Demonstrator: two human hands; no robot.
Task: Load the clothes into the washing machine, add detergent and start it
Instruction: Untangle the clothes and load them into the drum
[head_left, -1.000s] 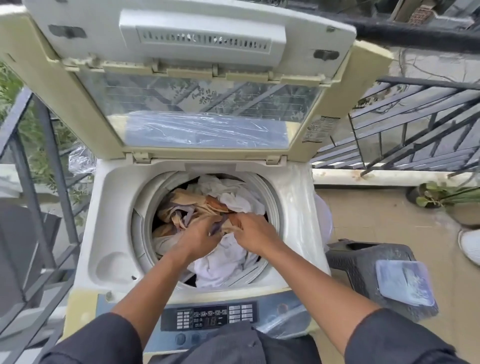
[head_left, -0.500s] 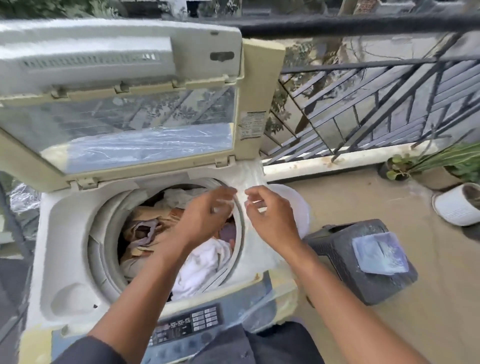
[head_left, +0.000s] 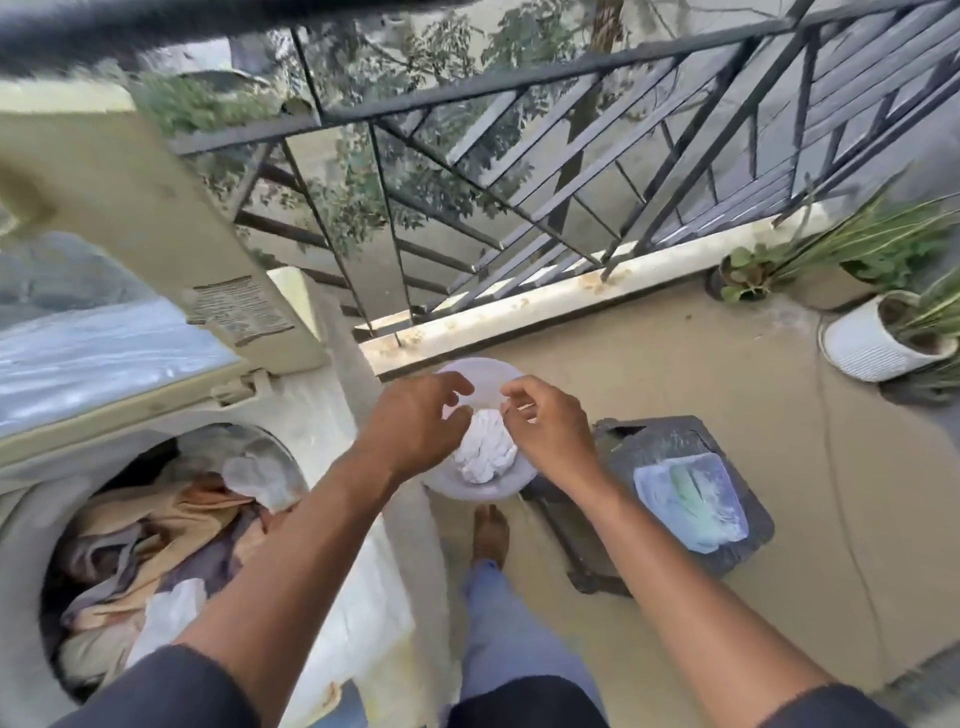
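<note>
Both hands hover over the basin (head_left: 470, 488) at frame centre. Left hand (head_left: 415, 426) and right hand (head_left: 550, 431): fingers loosely spread, holding nothing. White cloth (head_left: 483, 452) lies in the basin between and below them. Washer (head_left: 332, 415), lower left, holds clothes (head_left: 156, 540).

Both my hands reach over a pale basin (head_left: 470, 376) on the balcony floor — my left hand (head_left: 415, 421) and right hand (head_left: 550, 426) held above the white cloth (head_left: 483, 452) bunched inside it, fingers loosely spread, gripping nothing. At left, the washing machine (head_left: 363, 587) stands lid up, its drum heaped with clothes (head_left: 156, 535). A dark stool (head_left: 660, 441) carries a plastic packet (head_left: 691, 499) — potted plants (head_left: 883, 332) line the railing (head_left: 571, 156).
</note>
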